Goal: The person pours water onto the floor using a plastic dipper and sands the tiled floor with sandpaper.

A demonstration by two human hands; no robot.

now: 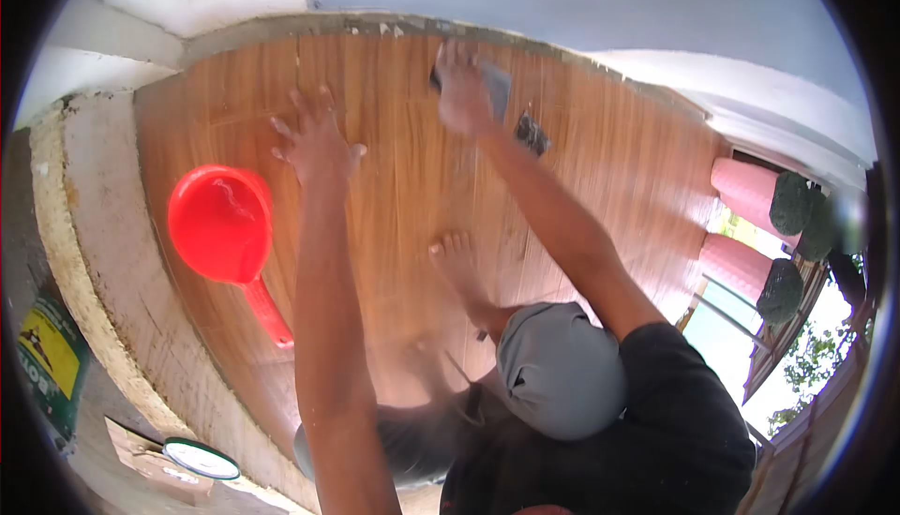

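My left hand (317, 135) lies with its fingers spread on the wood-patterned floor (394, 168), pale residue on the fingertips. Close to the wall, my right hand (461, 89) is on a dark grey flat sheet (498, 90) and grips it against the floor; motion smears its fingers. The sheet's exact kind cannot be made out. Just below it is a small dark piece with whitish smears (532, 134). Left of my left hand, a red plastic dipper (220, 224) rests on the floor, its handle towards me.
A pale wall (581, 9) with a rough lower edge bounds the floor ahead. A raised concrete ledge (122, 234) runs along the left, with a green and yellow sack (52, 356) and a round lid-like object (202, 459) beyond it. My bare foot (457, 257) stands between my arms.
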